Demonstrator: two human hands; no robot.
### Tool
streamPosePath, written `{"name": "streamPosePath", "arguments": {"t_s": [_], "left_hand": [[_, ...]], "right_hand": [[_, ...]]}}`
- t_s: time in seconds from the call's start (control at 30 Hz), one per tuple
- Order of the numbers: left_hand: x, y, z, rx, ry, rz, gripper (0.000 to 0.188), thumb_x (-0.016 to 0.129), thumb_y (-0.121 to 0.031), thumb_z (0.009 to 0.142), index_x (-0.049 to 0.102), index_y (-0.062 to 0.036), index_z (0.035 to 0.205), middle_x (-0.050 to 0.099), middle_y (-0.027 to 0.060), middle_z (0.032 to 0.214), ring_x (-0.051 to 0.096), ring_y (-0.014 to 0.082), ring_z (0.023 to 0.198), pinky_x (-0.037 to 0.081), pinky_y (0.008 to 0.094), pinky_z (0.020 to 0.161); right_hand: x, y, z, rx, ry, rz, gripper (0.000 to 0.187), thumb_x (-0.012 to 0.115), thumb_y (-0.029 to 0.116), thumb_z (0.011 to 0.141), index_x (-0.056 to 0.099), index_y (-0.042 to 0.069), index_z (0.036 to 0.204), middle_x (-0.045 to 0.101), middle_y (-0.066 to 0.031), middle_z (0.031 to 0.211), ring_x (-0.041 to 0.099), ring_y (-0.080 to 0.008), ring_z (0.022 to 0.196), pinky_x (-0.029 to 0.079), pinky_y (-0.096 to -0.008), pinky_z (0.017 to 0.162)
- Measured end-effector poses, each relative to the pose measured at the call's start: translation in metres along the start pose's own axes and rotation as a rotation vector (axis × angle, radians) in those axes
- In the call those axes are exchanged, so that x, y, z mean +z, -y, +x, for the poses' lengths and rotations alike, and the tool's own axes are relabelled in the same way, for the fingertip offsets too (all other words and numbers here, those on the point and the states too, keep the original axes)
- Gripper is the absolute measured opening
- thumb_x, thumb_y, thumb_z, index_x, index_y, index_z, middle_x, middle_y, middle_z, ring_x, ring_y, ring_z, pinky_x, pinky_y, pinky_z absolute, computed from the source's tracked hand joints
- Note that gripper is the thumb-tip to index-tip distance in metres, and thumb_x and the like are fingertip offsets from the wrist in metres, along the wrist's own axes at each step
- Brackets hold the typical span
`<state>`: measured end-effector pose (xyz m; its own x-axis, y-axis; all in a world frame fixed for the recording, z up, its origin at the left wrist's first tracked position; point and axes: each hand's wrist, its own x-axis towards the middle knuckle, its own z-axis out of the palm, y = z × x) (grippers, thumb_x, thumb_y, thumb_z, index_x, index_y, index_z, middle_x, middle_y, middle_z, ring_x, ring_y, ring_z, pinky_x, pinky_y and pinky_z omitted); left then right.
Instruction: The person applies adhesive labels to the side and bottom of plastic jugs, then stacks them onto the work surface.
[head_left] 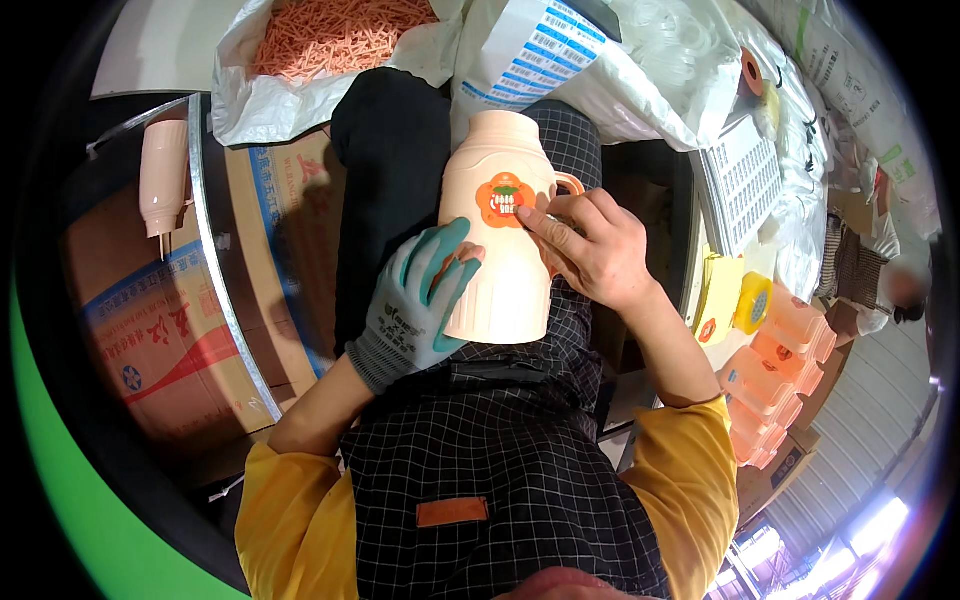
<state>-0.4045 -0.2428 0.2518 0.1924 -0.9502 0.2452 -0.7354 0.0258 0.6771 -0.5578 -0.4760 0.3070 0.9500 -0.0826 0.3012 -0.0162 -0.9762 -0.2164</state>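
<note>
A peach-coloured thermos jug (487, 277) rests on my lap, its narrower neck pointing away from me and its handle (570, 184) on the right. On its upper side sits a round orange sticker (500, 202) with a green leaf shape. My left hand (418, 290), in a grey and teal glove with some bare fingertips, grips the jug's lower left side. My bare right hand (595, 245) reaches across the handle with fingers curled, thumb and forefinger pressed together at the sticker's right edge. Whatever lies under those fingertips is hidden.
A white sack of pink strips (335, 35) stands at the far left. Label sheets (530, 65) lie by a clear plastic bag (665, 50). At right are a sheet stack (740, 185), a yellow dispenser (752, 302) and peach parts (775, 375). Cartons (170, 320) and another jug (164, 175) are left.
</note>
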Motion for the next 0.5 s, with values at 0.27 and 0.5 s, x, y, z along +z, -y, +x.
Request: {"name": "streamPosePath", "arguments": {"t_s": [0.27, 0.5], "left_hand": [[-0.014, -0.011, 0.016, 0.017, 0.112, 0.152, 0.081, 0.079, -0.039, 0.081, 0.053, -0.0125, 0.153, 0.044, 0.0153, 0.162, 0.054, 0.0365, 0.129, 0.051, 0.0494, 0.104], [-0.008, -0.011, 0.014, -0.018, 0.252, 0.29, 0.088, 0.08, -0.028, 0.077, 0.048, -0.0153, 0.158, 0.042, 0.0161, 0.161, 0.051, 0.0412, 0.132, 0.049, 0.0524, 0.106]], "right_hand": [[-0.003, 0.008, 0.003, 0.04, 0.023, -0.027, 0.044, 0.083, 0.014, 0.077, 0.08, 0.016, 0.122, 0.066, -0.0002, 0.096, 0.065, -0.0191, 0.084, 0.059, -0.0306, 0.071], [-0.014, 0.015, -0.011, 0.198, 0.163, 0.02, 0.048, 0.081, 0.014, 0.081, 0.075, 0.012, 0.128, 0.065, -0.0015, 0.094, 0.062, -0.022, 0.081, 0.056, -0.0331, 0.066]]}}
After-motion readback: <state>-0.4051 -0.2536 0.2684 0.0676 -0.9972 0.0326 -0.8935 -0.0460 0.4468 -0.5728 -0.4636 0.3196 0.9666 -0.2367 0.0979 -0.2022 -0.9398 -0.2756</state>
